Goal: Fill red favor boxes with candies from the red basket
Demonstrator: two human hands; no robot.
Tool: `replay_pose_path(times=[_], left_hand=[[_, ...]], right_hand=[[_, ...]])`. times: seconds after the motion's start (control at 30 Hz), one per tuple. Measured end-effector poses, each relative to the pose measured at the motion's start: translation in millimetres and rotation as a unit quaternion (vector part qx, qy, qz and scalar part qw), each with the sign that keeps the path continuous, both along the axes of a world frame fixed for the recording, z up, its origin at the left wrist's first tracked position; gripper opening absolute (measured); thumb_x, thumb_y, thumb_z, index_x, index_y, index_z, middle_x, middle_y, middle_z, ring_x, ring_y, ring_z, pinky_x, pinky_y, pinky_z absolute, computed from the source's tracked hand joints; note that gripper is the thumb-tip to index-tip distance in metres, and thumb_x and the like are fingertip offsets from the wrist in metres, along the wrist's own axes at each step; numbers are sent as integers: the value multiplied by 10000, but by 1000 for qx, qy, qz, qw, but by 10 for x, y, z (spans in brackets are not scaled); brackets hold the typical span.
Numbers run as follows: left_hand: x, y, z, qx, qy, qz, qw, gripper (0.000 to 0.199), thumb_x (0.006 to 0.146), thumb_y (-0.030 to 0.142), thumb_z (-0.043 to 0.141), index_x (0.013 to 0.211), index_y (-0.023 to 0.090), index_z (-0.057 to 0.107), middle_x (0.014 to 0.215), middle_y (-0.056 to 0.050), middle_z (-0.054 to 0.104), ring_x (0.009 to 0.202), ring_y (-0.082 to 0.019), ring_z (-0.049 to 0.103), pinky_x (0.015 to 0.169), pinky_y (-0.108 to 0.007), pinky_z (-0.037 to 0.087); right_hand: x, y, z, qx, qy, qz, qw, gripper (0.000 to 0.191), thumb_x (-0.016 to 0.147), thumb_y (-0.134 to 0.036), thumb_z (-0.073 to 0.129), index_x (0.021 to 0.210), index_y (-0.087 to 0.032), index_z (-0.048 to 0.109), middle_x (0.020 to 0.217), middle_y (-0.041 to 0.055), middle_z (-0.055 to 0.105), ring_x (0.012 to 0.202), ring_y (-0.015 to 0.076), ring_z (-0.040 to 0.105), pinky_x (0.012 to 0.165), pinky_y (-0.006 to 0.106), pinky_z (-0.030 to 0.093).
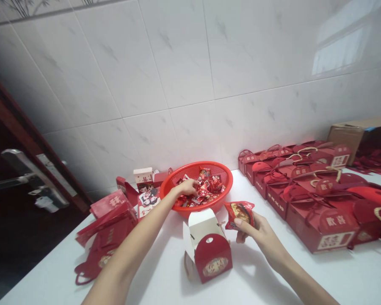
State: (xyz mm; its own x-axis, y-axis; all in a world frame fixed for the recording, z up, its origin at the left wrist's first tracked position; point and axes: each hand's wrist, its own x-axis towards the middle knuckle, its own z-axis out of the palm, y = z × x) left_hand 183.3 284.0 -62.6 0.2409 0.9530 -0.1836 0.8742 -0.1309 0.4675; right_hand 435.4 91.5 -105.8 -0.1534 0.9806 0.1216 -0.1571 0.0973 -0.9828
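My left hand (pixel 189 187) reaches into a red plastic basket (pixel 229 180) that holds several small red-wrapped candies (pixel 214 184). Its fingers are curled down among the wrappers, and I cannot make out what lies in them. Between my thumb and fingers, my right hand (pixel 257 231) pinches a red snack packet (pixel 240 213) with a picture of food on it. In front of the basket stands a small dark red gift box (pixel 216 258), its flaps up and its white inside showing. The packet is just right of this box.
Rows of closed red gift boxes (pixel 320 228) with handles fill the right side. Behind them sits a cardboard box (pixel 347 137). Folded red boxes (pixel 109 220) lie on the left of the white table (pixel 158 275), near a door handle (pixel 17 165). A tiled wall (pixel 190 84) rises behind.
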Motion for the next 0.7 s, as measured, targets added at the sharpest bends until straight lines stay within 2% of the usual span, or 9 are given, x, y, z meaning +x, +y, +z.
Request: replay_pose_path(times=[0.1, 0.2, 0.33, 0.4, 0.5, 0.6, 0.7], left_hand=[[48, 14, -27, -5, 16, -14, 1000, 408, 522, 122, 765, 924, 182, 735, 802, 0, 720, 817, -215, 667, 698, -245, 482], [70, 12, -36, -8, 20, -14, 1000, 405, 517, 125, 772, 916, 185, 740, 799, -4, 713, 827, -223, 658, 698, -253, 475], [59, -33, -5, -41, -6, -14, 999, 399, 568, 96, 711, 961, 160, 740, 740, -4, 689, 721, -194, 639, 626, -250, 471], [37, -69, 44, -56, -36, -17, 998, 447, 623, 100, 668, 1065, 150, 719, 798, -18, 700, 695, -172, 634, 602, -244, 476], [-9, -137, 152, -65, -86, -26, 994, 487, 702, 144, 651, 1189, 158, 669, 980, -59, 712, 764, -162, 652, 610, -234, 489], [-48, -230, 263, -70, -179, -43, 980, 483, 715, 184, 697, 1196, 170, 663, 1085, -81, 695, 861, -170, 655, 640, -231, 487], [-48, -355, 356, -66, -270, -53, 959, 505, 675, 218, 767, 1170, 178, 670, 1102, -83, 681, 907, -187, 654, 688, -254, 492]], right_hand=[[-1, -3, -1, -2, -2, 1, 1000, 492, 747, -603, 712, 907, -144, 638, 666, 25, 649, 563, 174, 599, 607, 324, 493], [-2, -6, 6, -5, -5, 3, 1000, 490, 745, -603, 713, 904, -147, 637, 677, 26, 651, 566, 173, 598, 610, 324, 491], [-2, -5, 20, -5, -4, -1, 1000, 490, 742, -599, 716, 906, -144, 636, 667, 24, 651, 561, 169, 591, 619, 326, 490], [0, -2, 19, -5, 0, -4, 1000, 498, 737, -597, 722, 912, -140, 635, 658, 21, 646, 558, 168, 588, 615, 324, 487], [5, 4, 8, -6, 10, -4, 1000, 500, 743, -593, 725, 929, -137, 636, 661, 19, 643, 563, 171, 597, 605, 322, 489], [8, 4, 2, -8, 17, -4, 1000, 505, 741, -600, 727, 933, -140, 644, 665, 18, 645, 565, 172, 605, 600, 319, 494], [7, -3, 9, -15, 18, -7, 1000, 529, 723, -616, 733, 939, -140, 649, 695, 30, 664, 563, 169, 605, 604, 321, 498]])
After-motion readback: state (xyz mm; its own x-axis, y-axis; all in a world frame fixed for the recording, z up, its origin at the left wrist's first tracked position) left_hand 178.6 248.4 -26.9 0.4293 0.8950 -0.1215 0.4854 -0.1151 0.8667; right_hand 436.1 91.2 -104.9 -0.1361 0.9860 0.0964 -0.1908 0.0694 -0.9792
